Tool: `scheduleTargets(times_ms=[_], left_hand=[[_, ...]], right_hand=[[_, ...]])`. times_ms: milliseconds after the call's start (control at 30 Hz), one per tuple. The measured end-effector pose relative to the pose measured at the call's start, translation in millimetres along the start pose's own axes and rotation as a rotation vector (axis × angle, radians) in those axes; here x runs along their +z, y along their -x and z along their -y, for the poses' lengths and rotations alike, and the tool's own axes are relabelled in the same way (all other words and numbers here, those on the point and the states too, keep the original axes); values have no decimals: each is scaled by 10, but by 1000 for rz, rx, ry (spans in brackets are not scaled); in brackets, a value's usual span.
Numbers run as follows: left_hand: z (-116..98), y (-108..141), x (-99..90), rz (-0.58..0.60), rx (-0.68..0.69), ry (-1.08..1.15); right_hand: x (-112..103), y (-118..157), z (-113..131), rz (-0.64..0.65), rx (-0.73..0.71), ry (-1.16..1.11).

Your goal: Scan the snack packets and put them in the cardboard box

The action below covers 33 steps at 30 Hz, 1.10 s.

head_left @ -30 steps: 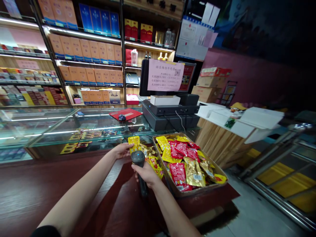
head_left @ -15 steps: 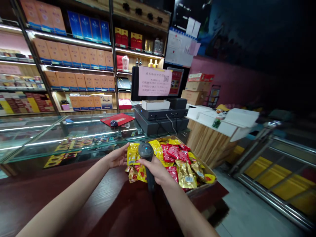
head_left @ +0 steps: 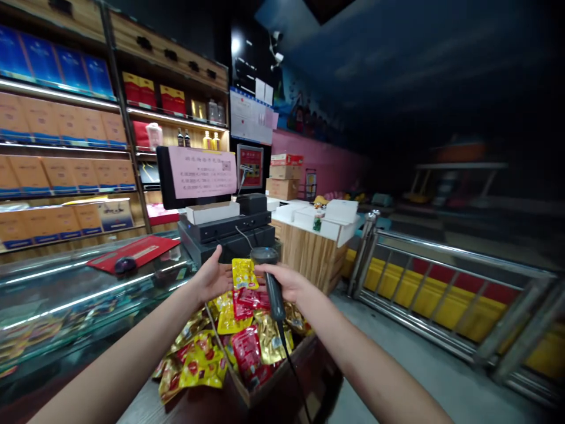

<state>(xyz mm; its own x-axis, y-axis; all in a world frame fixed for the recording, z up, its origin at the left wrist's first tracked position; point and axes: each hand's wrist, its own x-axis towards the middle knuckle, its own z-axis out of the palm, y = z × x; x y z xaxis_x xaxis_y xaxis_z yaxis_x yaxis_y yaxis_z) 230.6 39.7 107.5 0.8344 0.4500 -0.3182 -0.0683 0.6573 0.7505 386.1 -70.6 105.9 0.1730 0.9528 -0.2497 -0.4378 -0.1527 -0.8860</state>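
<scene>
My right hand [head_left: 286, 282] is wrapped round a dark corded handheld scanner [head_left: 274, 288], its head upward above an open box [head_left: 247, 396]. Beside the scanner head, my left hand [head_left: 214, 278] has its palm up with the thumb raised, and a small yellow packet [head_left: 244, 274] rests on its fingers. Red, gold and yellow packets [head_left: 248, 350] fill the box below both hands. More yellow and gold packets [head_left: 198, 365] lie on the dark tabletop, against the box's left side.
Behind the box stands a monitor [head_left: 200, 172] with a pink paper sign, above black till equipment [head_left: 225, 227]. A glass counter [head_left: 88, 288] with a red mat [head_left: 135, 253] is at left. A metal railing [head_left: 441, 294] is at right.
The view has swung right, and both hands with the scanner are now over the box. A yellow packet lies on my left fingers; a pile of packets shows left of the box.
</scene>
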Motion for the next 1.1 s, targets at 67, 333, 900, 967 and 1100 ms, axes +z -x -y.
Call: scheduleTargets(times_ms=[67,333,900,967,1100], left_hand=[[31,-137,113,19,-21,-16],[83,-82,-165,-197,2,-29],[506,1163,-1706,-536,100,95],[549,1112,-1850,-605,113,34],[620,821,-2085,-744,143,-138]], right_hand=[[-134,51,65,-48,7,6],[-141,147,11,-111,80,63],[1193,-299,-1512,108,151,84],[1269,-472,-1655,71,155,116],[1347,-792,-1808,7,149,143]])
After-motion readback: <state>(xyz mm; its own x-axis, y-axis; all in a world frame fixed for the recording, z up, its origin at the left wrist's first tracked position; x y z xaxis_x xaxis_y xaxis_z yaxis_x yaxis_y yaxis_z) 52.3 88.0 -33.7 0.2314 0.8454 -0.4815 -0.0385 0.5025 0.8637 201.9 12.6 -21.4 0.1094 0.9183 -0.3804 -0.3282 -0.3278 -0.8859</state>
